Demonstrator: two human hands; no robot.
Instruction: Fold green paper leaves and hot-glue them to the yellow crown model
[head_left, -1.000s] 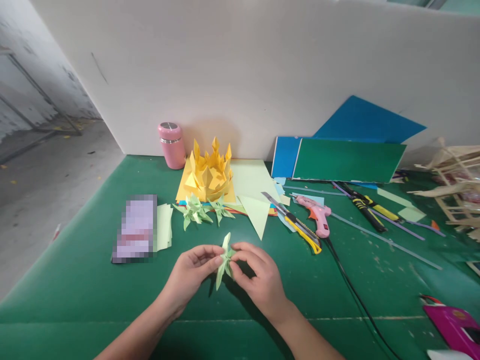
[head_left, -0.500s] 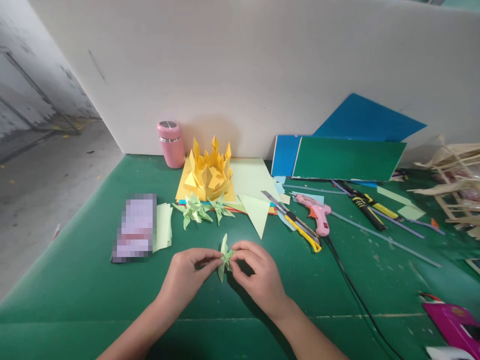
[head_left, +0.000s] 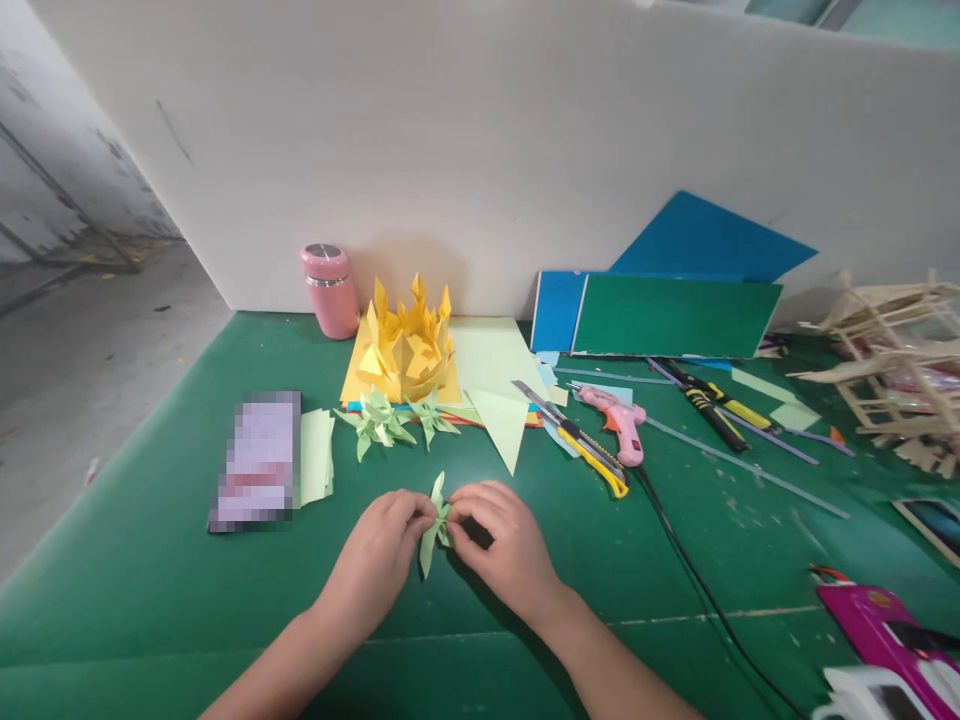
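Observation:
My left hand and my right hand meet over the green table mat, both pinching a small light-green folded paper flower between fingertips. One petal points up and another hangs down between the hands. Two finished light-green paper flowers lie just beyond. Behind them stands a yellow folded paper crown on coloured sheets.
A pink cup stands by the white back wall. A stack of pale green paper lies left, a yellow utility knife and pink glue gun with black cord right. Blue and green boards lean behind; wooden stick models far right.
The hands have closed in tighter on the paper flower and dropped slightly toward the table. The view has shifted a little to the right.

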